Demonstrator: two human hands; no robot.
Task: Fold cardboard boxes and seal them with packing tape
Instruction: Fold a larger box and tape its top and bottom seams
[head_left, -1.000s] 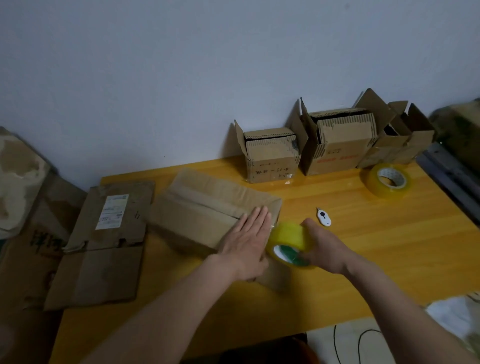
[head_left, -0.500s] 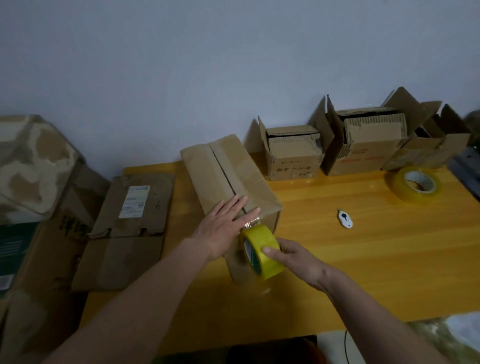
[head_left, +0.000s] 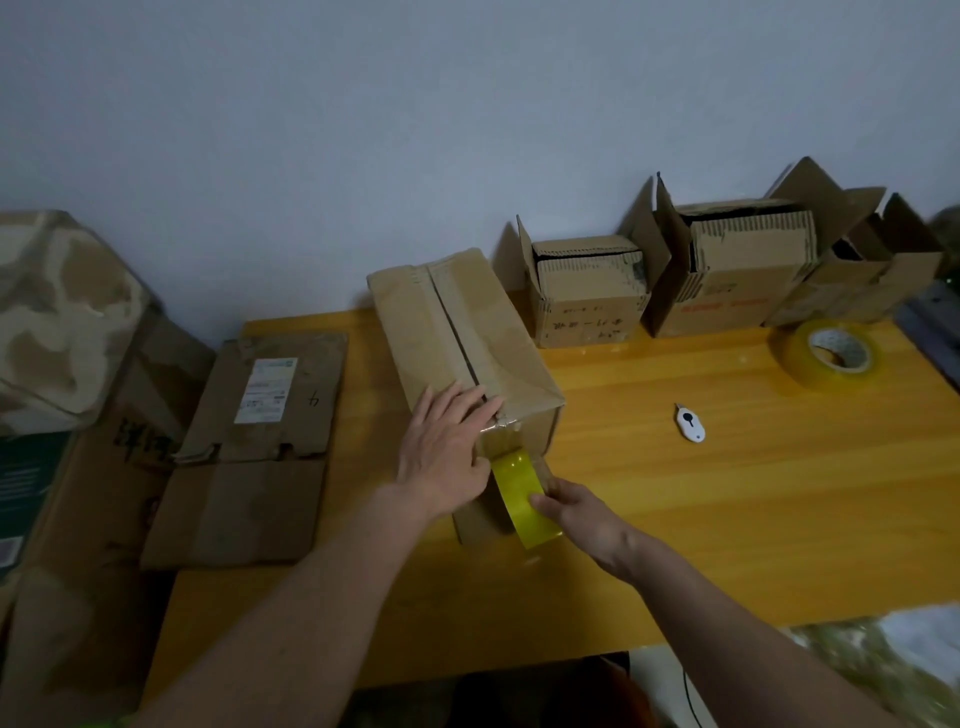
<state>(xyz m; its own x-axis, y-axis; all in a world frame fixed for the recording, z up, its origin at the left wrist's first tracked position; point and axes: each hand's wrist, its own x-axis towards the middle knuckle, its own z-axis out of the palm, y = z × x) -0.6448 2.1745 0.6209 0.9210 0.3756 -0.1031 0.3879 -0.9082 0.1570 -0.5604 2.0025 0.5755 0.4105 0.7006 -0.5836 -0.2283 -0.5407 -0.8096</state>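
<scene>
Cardboard is being sealed on a yellow wooden counter (head_left: 675, 519), where a closed cardboard box (head_left: 457, 332) stands with its two top flaps meeting along a centre seam. The left hand (head_left: 447, 457) is laid flat on the near end of the box top, fingers straight and close together, pressing the flaps down beside the seam. The right hand (head_left: 576, 512) is curled round a yellow roll of packing tape (head_left: 519, 499), which is held on edge against the near end face of the box, just below the top edge; thumb and fingers are wrapped over its lower part. A short strip of clear tape can be made out running from the roll up over the box edge, next to the left fingertips.

Beside the box, on the left part of the counter, a flattened carton (head_left: 249, 447) bearing a white shipping label is spread out. Along the wall at the back, three smaller open boxes (head_left: 592, 301) are lined up with their flaps raised. A second tape roll (head_left: 831, 356) lies flat at the right end of the counter, and a small white cutter (head_left: 690, 422) lies between that roll and the box being taped, well apart from both hands.
</scene>
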